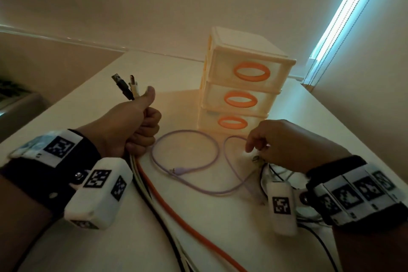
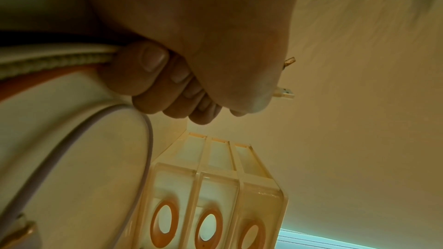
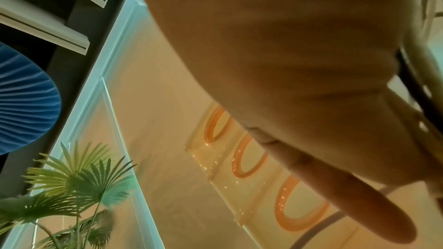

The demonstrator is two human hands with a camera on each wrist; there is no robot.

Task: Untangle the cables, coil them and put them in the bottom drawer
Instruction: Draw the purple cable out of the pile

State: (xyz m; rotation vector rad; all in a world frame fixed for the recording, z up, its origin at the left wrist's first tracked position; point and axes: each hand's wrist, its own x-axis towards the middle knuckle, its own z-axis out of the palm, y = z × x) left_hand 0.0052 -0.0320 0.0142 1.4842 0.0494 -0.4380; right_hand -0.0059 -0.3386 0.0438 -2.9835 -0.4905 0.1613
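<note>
The left hand (image 1: 134,126) is fisted around a bundle of cables (image 1: 154,194), thumb up, plugs (image 1: 125,86) poking out above it; the strands trail near across the white table (image 1: 220,227). To the right, the right hand (image 1: 284,146) pinches the purple cable (image 1: 187,157) looped between both hands. Just beyond stands the drawer unit (image 1: 242,86), bottom drawer (image 1: 231,122) closed

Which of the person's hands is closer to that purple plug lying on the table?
Left, narrowly. The left hand grips a cable bundle up-left of the purple plug; the right hand sits farther off to its right.
</note>
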